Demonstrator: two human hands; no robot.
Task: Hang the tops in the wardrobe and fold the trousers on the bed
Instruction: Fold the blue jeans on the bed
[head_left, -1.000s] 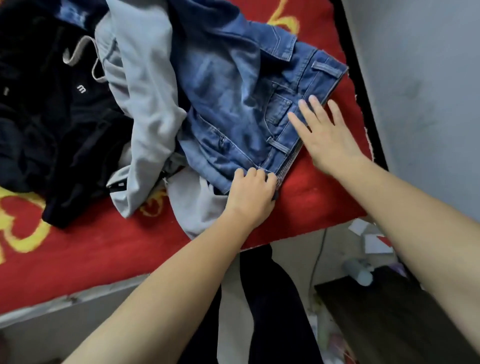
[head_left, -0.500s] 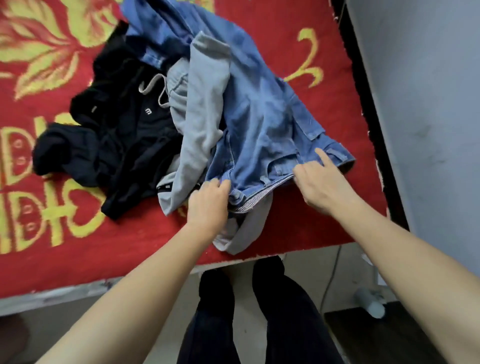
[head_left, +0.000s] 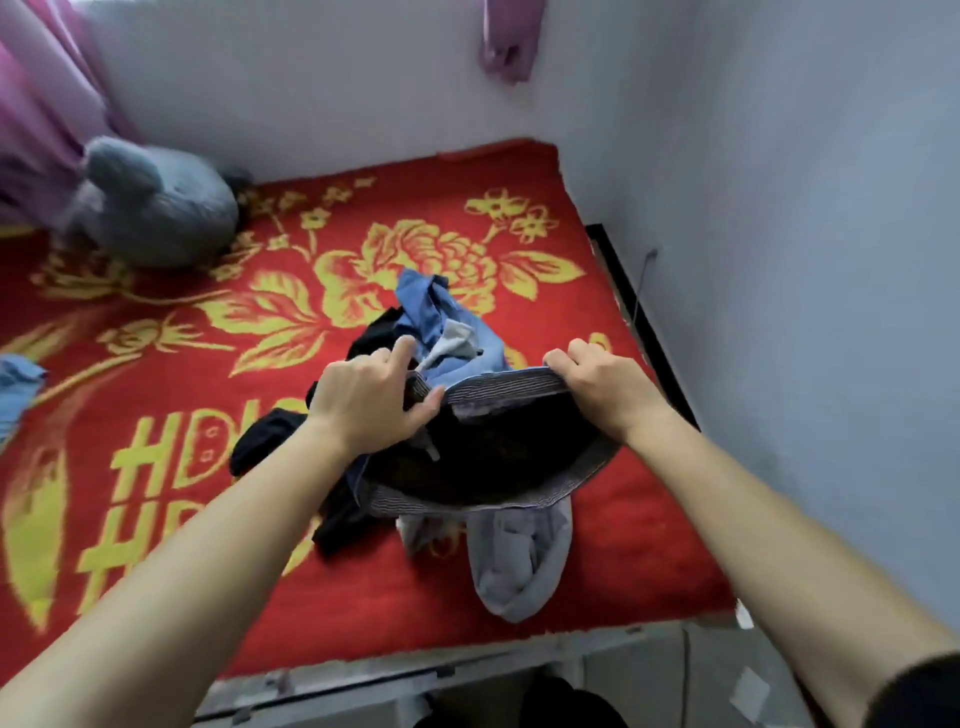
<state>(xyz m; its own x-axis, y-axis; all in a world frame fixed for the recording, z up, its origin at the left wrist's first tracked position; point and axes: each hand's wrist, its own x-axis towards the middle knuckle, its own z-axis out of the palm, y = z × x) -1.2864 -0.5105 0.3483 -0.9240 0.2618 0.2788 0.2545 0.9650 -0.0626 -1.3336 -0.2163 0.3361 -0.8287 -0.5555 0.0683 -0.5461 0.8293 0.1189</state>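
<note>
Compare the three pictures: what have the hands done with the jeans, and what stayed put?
The right hand, flat on the jeans a second ago, now grips their waistband alongside the left hand; together they have lifted it off the red bed cover. The grey garment and black garment stay heaped there.

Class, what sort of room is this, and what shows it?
Probably a bedroom: a bed under a red floral blanket, a heap of clothes on it, and a grey plush toy.
</note>
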